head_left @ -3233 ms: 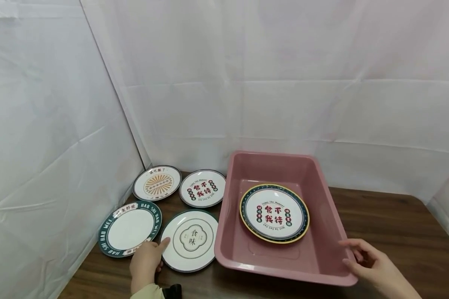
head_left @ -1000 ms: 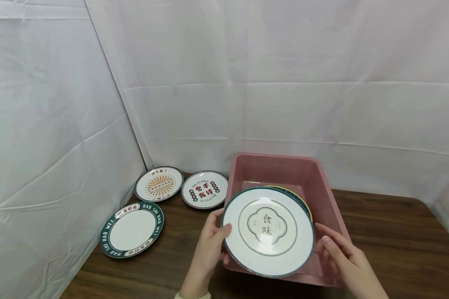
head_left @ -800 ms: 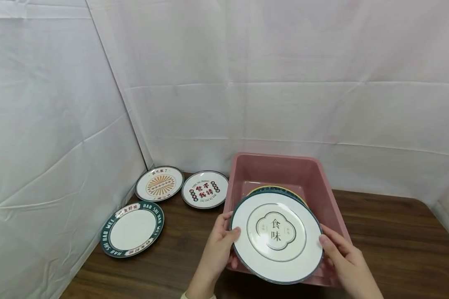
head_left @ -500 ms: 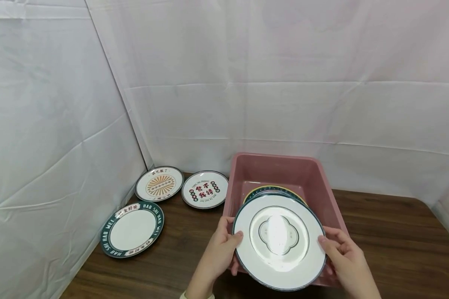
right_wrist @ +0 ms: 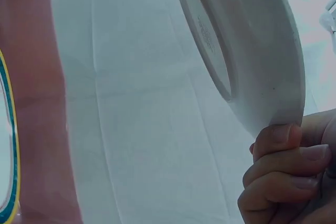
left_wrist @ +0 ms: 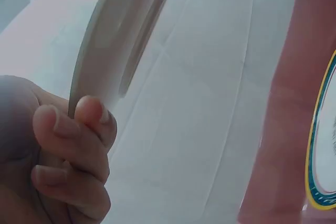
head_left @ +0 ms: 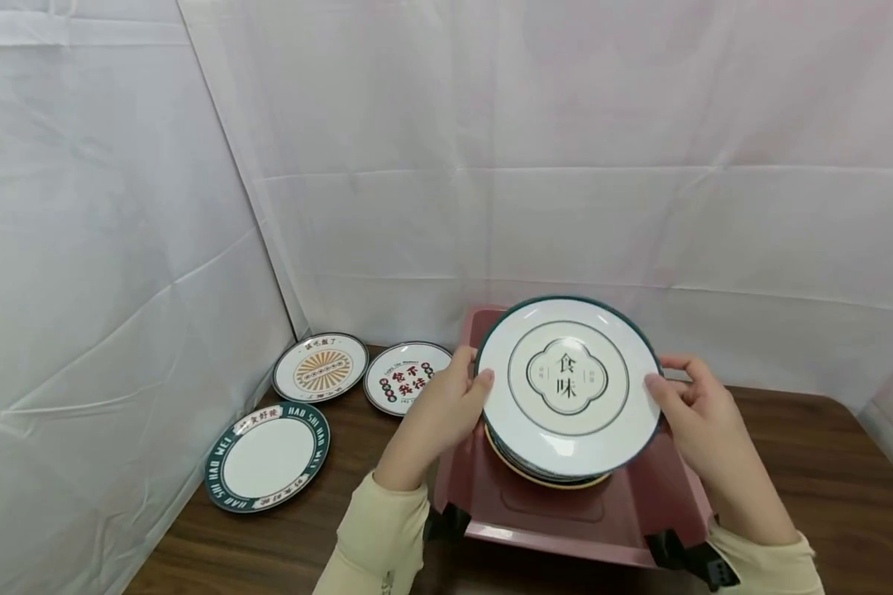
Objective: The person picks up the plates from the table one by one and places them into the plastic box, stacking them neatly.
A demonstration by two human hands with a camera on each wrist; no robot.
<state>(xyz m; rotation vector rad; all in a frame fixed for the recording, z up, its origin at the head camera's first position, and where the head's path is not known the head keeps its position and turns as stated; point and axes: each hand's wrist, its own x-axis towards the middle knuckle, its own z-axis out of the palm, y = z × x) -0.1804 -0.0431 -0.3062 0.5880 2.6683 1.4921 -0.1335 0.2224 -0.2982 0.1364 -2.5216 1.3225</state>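
Both my hands hold a white plate (head_left: 569,446) with a dark green rim and a grey flower-shaped emblem, raised over the pink basin (head_left: 551,533). My left hand (head_left: 442,405) pinches its left edge, thumb on top and fingers beneath. On the opposite edge, my right hand (head_left: 703,413) grips it the same way. The plate's pale underside (right_wrist: 257,51) shows in the right wrist view, with the curled fingers (right_wrist: 283,177) under its rim. Below it, mostly hidden, yellow-rimmed plates (head_left: 558,483) sit stacked in the basin; their edge (left_wrist: 315,182) also appears in the left wrist view.
On the wooden table (head_left: 193,554) at the left lie a green-rimmed plate (head_left: 268,459), a plate with an orange sunburst (head_left: 322,370) and a plate with red lettering (head_left: 394,380), partly behind my left arm. White cloth (head_left: 565,165) hangs behind.
The emblem plate was first flat on the table, then carried over the basin with both hands. Since half a second ago it has risen and moved farther away from me, uncovering the basin's front.
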